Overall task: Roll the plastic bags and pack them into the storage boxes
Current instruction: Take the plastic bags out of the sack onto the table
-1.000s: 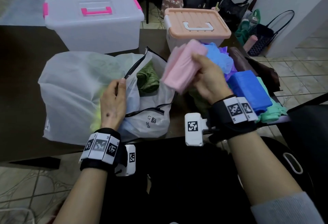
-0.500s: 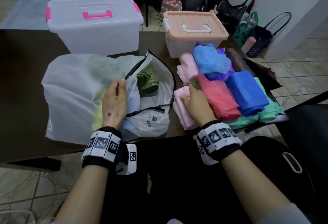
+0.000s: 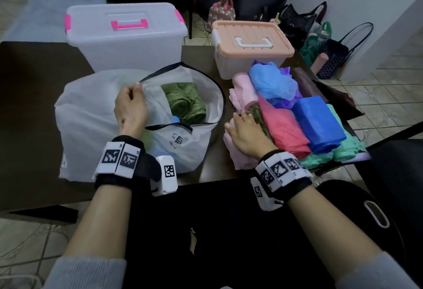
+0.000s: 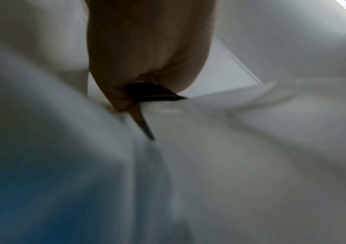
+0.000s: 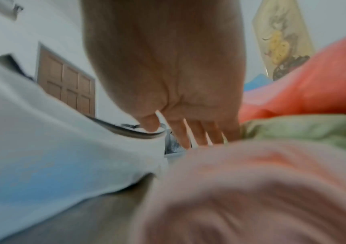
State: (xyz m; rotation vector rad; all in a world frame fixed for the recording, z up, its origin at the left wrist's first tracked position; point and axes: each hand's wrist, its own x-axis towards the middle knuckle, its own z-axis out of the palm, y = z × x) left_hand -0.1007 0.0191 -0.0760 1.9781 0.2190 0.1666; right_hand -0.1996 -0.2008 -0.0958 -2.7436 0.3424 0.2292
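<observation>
Pinching the black-trimmed rim of the large translucent white zip bag point(image 3: 96, 114), the left hand point(image 3: 130, 110) is seen with thumb and fingertips closed on the trim, so the mouth is held open. Inside, just right of that hand, a rolled olive-green plastic bag point(image 3: 185, 101) is visible. The right hand point(image 3: 246, 136) is laid flat, fingers straight, on a pale pink rolled plastic bag point(image 3: 238, 158) at the near edge of the coloured pile; nothing is gripped. The roll should be kept compressed so it stays tight. Beyond both hands, the clear storage box with pink handle point(image 3: 128, 39) and the peach-lidded storage box point(image 3: 249, 46) stand closed; a lid must be opened before packing.
</observation>
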